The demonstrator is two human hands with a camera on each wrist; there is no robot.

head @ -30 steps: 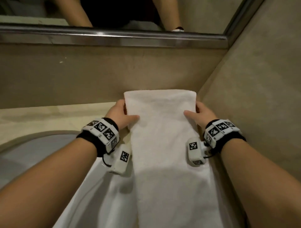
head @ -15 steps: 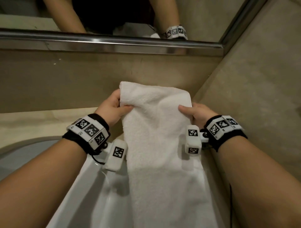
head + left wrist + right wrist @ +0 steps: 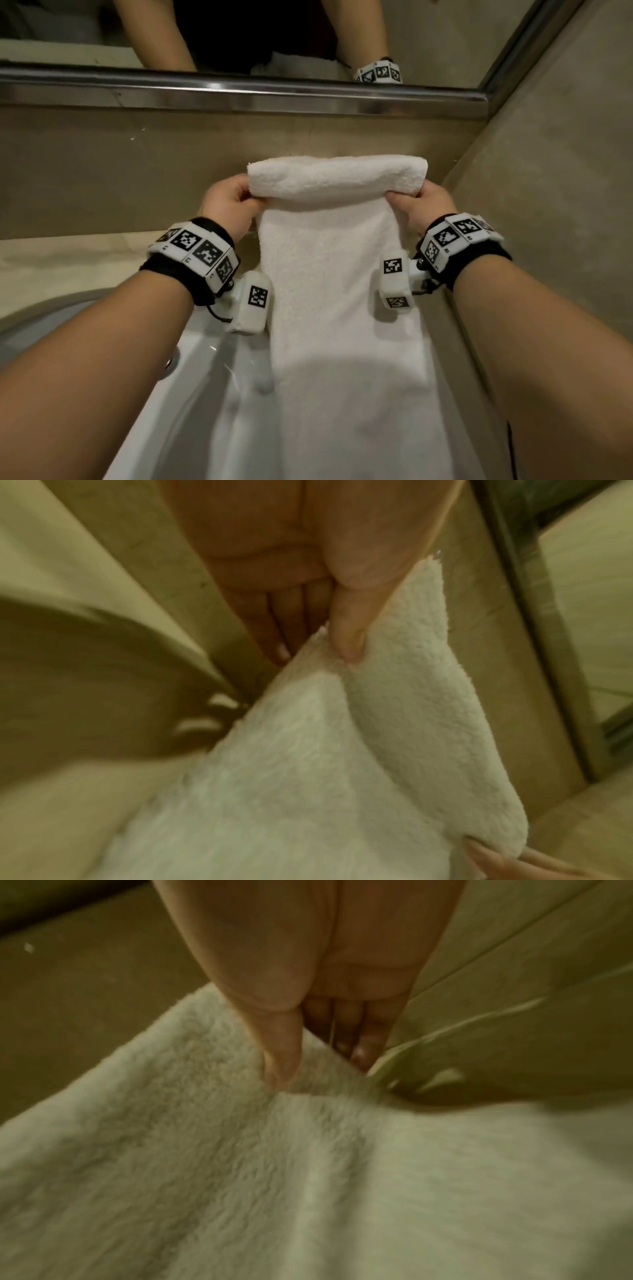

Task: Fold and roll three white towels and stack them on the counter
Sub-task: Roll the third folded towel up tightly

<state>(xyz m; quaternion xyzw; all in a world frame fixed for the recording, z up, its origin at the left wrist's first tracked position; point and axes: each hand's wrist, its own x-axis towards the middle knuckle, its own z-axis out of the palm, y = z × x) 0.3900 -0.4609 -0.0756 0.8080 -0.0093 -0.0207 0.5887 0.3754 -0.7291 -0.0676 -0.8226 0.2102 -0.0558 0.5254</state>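
A long white towel (image 3: 342,308) folded into a narrow strip runs from the counter's back corner toward me. Its far end (image 3: 337,176) is turned over into a first thick roll. My left hand (image 3: 227,205) pinches the roll's left end, thumb on top (image 3: 346,634) and fingers beneath. My right hand (image 3: 423,209) pinches the right end the same way, thumb (image 3: 281,1056) pressed into the pile. The towel (image 3: 342,777) fills both wrist views (image 3: 274,1177). Only this one towel is in view.
A white sink basin (image 3: 191,394) lies under the towel's left side, with beige counter (image 3: 68,260) beyond it. A stone backsplash (image 3: 137,171) and a mirror with a steel frame (image 3: 239,92) stand behind. A side wall (image 3: 548,205) closes in the right.
The towel's far end lay flat a second ago. Both hands lifted it and turned it back toward me, so it now forms a short roll held at both ends.
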